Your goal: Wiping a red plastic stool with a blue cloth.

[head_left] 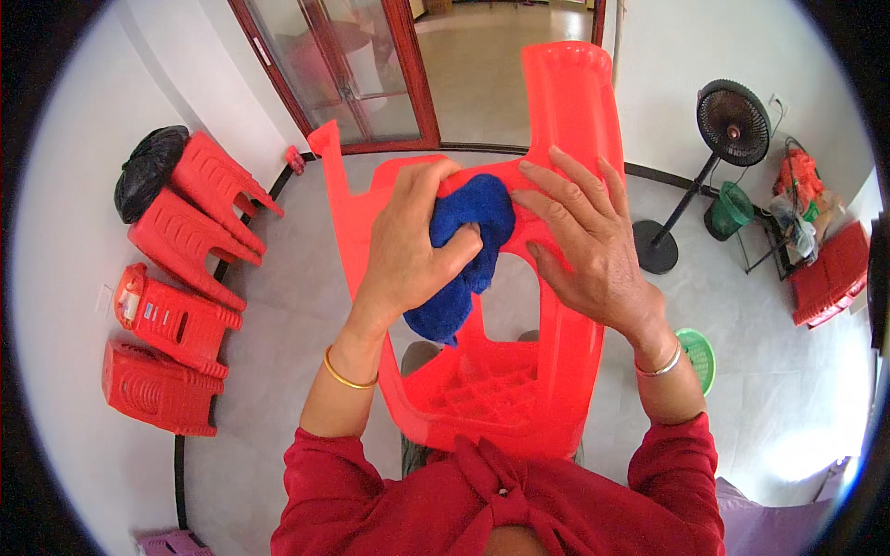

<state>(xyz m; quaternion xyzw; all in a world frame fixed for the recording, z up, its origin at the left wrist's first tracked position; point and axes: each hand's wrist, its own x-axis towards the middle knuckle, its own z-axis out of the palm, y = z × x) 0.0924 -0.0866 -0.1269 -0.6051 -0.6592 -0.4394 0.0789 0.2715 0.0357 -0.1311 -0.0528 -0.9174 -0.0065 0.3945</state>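
A red plastic stool lies tipped in front of me, its legs pointing away and part of its ribbed underside showing near my body. My left hand grips a bunched blue cloth against the stool's side, thumb across the cloth and fingers over the upper edge. To its right, my right hand rests with spread fingers on the stool near the base of the broad far leg. No cloth is seen in that hand. Floor shows through the opening in the stool's side, below the hands.
Stacked red plastic stools line the left wall, a black plastic bag on top. A standing fan, a green bin and a red stool stand at right. A green basket lies beside my right forearm. Ahead is a glazed door.
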